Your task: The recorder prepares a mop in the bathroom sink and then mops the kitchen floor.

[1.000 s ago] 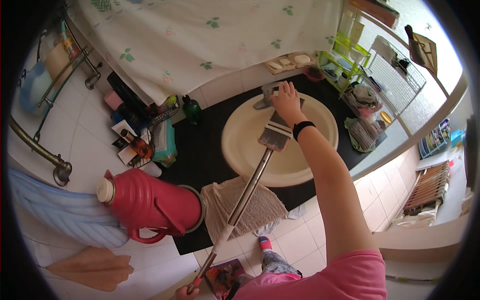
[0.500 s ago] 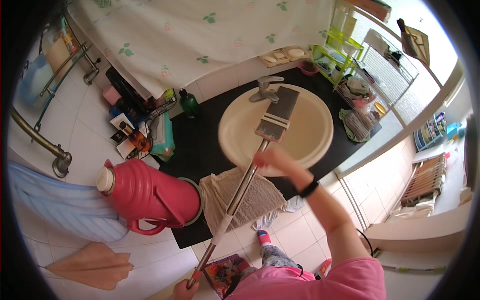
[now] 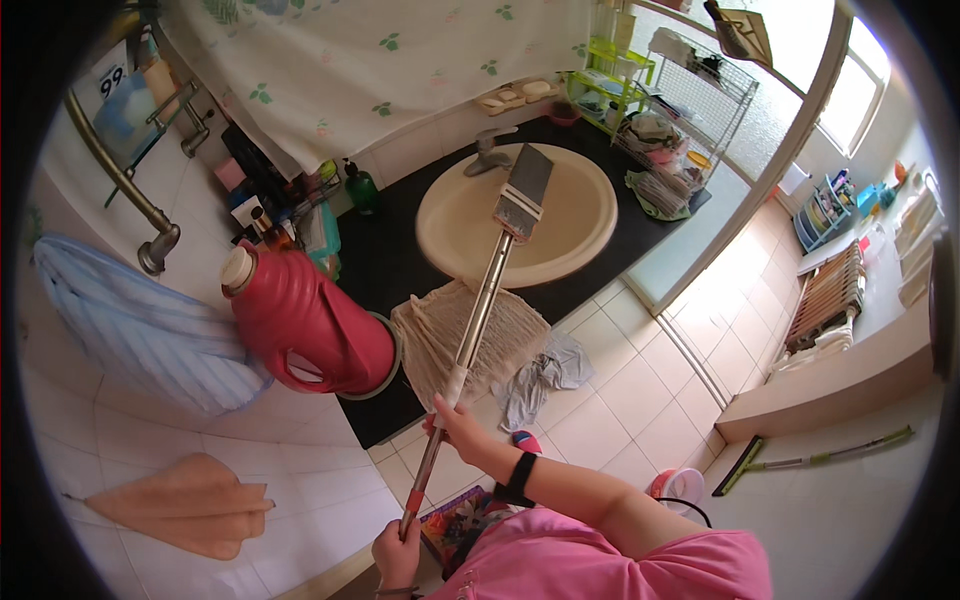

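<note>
Mop head [image 3: 532, 172], where's it sitting?
Over the basin [image 3: 570, 225], right of the faucet [image 3: 487, 158]; can't tell if it touches the bottom. Pole [image 3: 480, 315] slants near-left across the tan cloth [image 3: 435, 335].
What changed?
Right hand [image 3: 458, 428]. Was at the faucet, then high on the pole by the head; now well down, at the pale collar [image 3: 456, 382]. Left hand [image 3: 397, 555] has kept the near end.
Fingers?
Right ones curled round the pole. Left ones wrapped round it too, just below the red band [image 3: 413, 500]. Some tips hidden.
Meaning?
Judgement: faucet's let go, and a two-handed grip gives better control of the head.
</note>
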Demonstrator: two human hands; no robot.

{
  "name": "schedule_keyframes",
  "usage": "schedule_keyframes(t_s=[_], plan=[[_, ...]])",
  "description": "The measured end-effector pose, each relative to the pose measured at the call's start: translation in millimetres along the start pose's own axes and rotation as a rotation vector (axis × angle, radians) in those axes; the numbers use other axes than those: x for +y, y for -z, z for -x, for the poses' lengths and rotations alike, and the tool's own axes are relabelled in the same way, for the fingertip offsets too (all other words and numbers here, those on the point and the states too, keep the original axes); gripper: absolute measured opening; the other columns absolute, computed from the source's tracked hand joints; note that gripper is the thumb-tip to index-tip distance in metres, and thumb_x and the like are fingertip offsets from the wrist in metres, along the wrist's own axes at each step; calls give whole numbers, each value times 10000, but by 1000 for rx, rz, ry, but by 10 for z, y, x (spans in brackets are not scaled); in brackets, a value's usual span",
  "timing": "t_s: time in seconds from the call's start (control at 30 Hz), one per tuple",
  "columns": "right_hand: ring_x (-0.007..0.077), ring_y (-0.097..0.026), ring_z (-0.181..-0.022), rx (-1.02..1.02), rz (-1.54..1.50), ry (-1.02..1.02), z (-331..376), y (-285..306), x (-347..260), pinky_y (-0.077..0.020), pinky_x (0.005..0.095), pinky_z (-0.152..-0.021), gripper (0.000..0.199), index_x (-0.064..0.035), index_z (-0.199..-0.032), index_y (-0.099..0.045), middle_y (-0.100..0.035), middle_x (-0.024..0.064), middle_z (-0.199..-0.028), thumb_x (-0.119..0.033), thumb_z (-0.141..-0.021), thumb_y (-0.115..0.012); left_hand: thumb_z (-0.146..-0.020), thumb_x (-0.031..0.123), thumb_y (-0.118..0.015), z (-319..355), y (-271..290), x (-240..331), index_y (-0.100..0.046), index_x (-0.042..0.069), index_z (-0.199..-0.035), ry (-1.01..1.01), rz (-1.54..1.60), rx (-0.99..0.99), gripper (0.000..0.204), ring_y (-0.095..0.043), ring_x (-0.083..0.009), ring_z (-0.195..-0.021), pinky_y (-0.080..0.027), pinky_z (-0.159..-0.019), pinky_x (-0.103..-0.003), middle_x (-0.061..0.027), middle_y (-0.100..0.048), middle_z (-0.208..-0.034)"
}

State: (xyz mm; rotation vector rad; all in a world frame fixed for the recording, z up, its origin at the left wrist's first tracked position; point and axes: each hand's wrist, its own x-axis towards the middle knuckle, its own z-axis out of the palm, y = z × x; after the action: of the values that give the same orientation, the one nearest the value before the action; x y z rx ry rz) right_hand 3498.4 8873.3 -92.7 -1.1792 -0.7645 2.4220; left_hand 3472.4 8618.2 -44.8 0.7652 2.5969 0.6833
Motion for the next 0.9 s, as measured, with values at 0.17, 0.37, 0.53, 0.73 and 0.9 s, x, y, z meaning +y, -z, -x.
schedule_keyframes(t_s=[0.17, 0.37, 0.53, 0.73, 0.9], plan=[[218, -593, -640, 101, -35, 131, -120, -81, 166, -488, 361, -585, 367, -40, -919, -472, -558, 83, -717, -403, -921, -523, -758, 297, -701, 123, 139, 41, -584, 37, -670, -52, -78, 121, 298, -539, -352, -512, -406, -488, -413, -142, -533, -546], [226, -545, -519, 83, 58, 236, -408, 99, -426, -421, 365, -472, 329, -42, -863, -439, -510, 78, -610, -359, -949, -454, -742, 282, -712, 451, 375, -263, -606, 34, -699, -77, -77, 198, 273, -539, -337, -524, -410, -502, -399, -141, -541, -568], [241, -546, -546, 82, -53, 272, -655, 196, -1007, -495, 375, -545, 323, -43, -887, -453, -515, 96, -675, -360, -944, -474, -734, 262, -720, 650, 505, -576, -616, 29, -714, -55, -84, 226, 255, -534, -304, -511, -411, -505, -388, -133, -537, -563], [231, -529, -534, 154, -37, 303, -652, 101, -880, -491, 373, -531, 306, -43, -878, -466, -507, 90, -675, -342, -935, -499, -745, 252, -709, 493, 397, -717, -626, 28, -727, -104, -75, 201, 240, -516, -271, -488, -403, -494, -372, -121, -523, -548], [221, -567, -529, 122, 58, 327, -394, -122, -85, -446, 361, -478, 362, -63, -770, -491, -532, 76, -586, -387, -931, -477, -756, 266, -703, 117, 278, -180, -629, 35, -728, -125, -29, 183, 244, -557, -320, -526, -420, -498, -389, -125, -566, -580]])
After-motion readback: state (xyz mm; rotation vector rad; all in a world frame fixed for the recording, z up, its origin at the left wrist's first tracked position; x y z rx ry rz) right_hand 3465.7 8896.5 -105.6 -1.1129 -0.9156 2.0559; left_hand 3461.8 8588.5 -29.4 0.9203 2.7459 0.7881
